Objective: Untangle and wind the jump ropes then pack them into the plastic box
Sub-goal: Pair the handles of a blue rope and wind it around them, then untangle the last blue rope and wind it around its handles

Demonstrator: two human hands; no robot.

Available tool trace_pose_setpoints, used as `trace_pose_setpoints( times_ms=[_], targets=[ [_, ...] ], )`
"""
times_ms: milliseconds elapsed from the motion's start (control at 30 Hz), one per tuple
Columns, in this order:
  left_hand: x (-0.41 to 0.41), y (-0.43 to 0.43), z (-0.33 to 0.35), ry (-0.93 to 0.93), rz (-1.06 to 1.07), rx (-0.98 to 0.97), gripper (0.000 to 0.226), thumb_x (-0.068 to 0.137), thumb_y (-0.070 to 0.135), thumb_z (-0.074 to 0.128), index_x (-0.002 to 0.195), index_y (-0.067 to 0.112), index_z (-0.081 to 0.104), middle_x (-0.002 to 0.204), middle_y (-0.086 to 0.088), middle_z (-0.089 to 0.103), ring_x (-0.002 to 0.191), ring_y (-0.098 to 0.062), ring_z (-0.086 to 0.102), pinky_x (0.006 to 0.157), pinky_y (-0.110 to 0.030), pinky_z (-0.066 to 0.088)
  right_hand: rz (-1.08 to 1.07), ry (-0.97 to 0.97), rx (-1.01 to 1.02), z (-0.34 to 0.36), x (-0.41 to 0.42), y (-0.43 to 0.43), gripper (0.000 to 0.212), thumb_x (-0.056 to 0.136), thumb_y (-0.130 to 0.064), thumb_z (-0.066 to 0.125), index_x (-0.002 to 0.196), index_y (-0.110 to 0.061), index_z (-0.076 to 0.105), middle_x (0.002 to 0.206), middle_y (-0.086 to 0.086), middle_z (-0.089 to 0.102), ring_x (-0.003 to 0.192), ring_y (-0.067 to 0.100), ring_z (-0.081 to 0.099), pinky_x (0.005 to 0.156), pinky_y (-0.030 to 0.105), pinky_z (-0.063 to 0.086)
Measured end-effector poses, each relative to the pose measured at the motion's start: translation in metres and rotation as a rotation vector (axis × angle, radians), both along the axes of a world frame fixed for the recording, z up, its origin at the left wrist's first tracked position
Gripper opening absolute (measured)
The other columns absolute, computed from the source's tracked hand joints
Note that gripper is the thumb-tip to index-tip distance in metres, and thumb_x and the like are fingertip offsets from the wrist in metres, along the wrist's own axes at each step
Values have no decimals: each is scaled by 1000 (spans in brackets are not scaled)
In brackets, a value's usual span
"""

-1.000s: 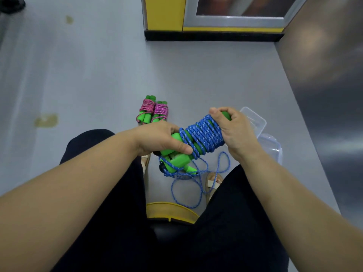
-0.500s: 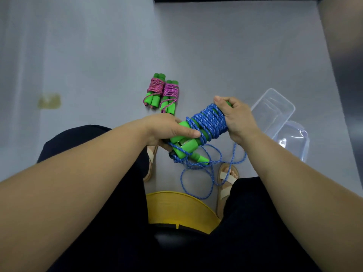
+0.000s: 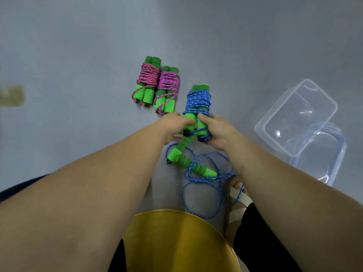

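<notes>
Bare forearms [image 3: 102,183]. Black trousers [image 3: 259,248] well behind the fingers [image 3: 204,117]; beige strap sandal [image 3: 240,195] behind right fingers.

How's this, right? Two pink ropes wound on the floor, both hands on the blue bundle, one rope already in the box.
Not quite: the head view shows the box empty, no rope in it. The rest stands: pink ropes wound on the floor, left hand and right hand on the blue bundle.

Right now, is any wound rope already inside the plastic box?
No, the plastic box holds no rope; the blue bundle sits outside it, gripped by the left hand and right hand.
</notes>
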State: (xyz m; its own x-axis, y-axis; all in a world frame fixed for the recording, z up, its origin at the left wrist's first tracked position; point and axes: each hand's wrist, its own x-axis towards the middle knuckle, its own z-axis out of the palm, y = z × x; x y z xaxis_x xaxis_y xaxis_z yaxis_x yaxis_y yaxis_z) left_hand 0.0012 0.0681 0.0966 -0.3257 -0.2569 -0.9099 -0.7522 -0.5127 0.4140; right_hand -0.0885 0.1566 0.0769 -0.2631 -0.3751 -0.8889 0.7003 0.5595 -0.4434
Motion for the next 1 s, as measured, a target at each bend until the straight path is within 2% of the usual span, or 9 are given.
trace_pose_setpoints(
  times_ms=[67,200,300,400,567,667,800,867,1000],
  targets=[
    [-2,-9,-25,-25,-43,-13,48,92,14,56,138,14,40,112,-8,54,88,-21,52,83,-37,48,43,145,82,-34,-11,-8,14,94,-15,52,81,-19,55,76,4,64,62,18,60,52,27,49],
    [-19,-27,-63,-7,-331,-251,35,94,14,50,128,10,53,113,-17,59,93,-25,55,74,-30,46,30,263,79,-84,-28,-38,10,90,-14,58,99,-10,55,106,14,63,87,27,63,77,44,54],
    [-26,-43,-85,-119,-532,-482,45,92,24,52,135,11,46,135,-17,46,122,-32,46,101,-37,40,-55,301,34,-105,-36,-64,31,91,-11,58,118,0,48,105,14,61,85,24,62,76,39,53],
    [-23,-52,-100,-161,-570,-537,53,92,25,51,142,14,37,147,-16,27,135,-28,32,109,-31,30,-39,357,86,-126,-37,-76,39,91,-10,56,128,-1,46,120,16,59,105,29,60,88,39,51],
    [-14,-45,-102,-141,-570,-577,43,93,19,48,135,16,47,144,-14,35,129,-29,41,105,-31,32,401,750,302,-128,-31,-57,52,90,-28,54,136,-9,40,138,14,42,126,31,42,107,39,33],
    [-8,-26,-107,-228,-615,-491,34,94,17,45,126,8,55,132,-15,52,119,-32,51,95,-34,41,464,840,357,-118,-8,-10,41,89,-29,55,124,-9,49,131,14,41,118,34,45,101,40,36],
    [6,20,-110,-236,-782,-233,35,91,19,50,120,-1,56,122,-20,59,110,-33,57,84,-31,45,399,433,428,-121,25,38,65,77,-47,69,124,-9,43,117,5,51,108,28,55,86,33,45],
    [14,35,-114,-224,-774,-198,41,89,22,55,125,3,51,125,-19,56,113,-32,55,87,-32,44,332,337,452,-130,32,37,69,71,-50,73,120,-9,48,114,9,60,97,29,63,83,40,53],
    [27,38,-120,-249,-671,-255,43,85,24,62,122,9,47,122,-14,56,110,-31,55,80,-31,41,111,118,241,-137,34,14,49,80,-24,72,120,-2,52,114,18,61,78,24,66,51,31,58]
  ],
)
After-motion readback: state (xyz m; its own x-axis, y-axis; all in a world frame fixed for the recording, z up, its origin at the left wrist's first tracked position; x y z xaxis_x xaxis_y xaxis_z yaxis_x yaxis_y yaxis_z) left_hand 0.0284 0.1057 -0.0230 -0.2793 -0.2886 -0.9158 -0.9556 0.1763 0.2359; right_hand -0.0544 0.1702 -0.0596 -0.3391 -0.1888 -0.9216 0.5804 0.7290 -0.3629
